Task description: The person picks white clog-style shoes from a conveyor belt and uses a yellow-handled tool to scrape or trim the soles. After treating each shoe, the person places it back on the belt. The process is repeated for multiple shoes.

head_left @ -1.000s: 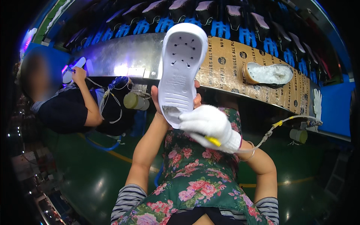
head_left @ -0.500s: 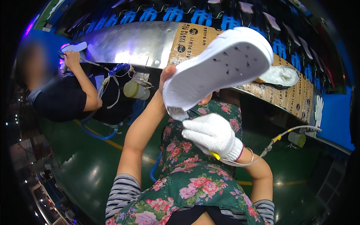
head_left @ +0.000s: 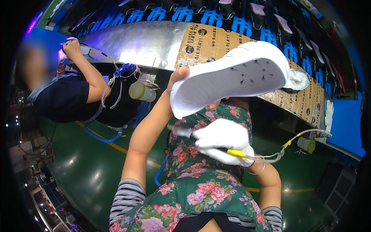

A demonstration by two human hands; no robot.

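My bare left hand (head_left: 177,79) grips a white shoe sole (head_left: 228,77) by its edge near the narrow end, with fingertips also showing beneath it. The sole is tilted so that its hollow inner face shows, with several small dark holes at the broad end. My right hand (head_left: 224,141), in a white knitted glove, is closed round the handle of a brush (head_left: 181,130). The blurred bristles are just below the sole's narrow end, apart from it. A thin hose (head_left: 270,159) with a yellow sleeve (head_left: 236,153) runs from the brush past my right wrist.
Brown cardboard (head_left: 210,40) covers part of the metal bench (head_left: 135,40). On it lies an oval, dark-edged thing with a white surface (head_left: 297,80). Blue holders (head_left: 181,14) with dark shoe parts line the back. A co-worker (head_left: 73,94) is at left, near a translucent container (head_left: 140,91).
The brush has come away from the sole's narrow end, moving down and left. The sole has shifted slightly right and down. The co-worker's hand and work have moved up.
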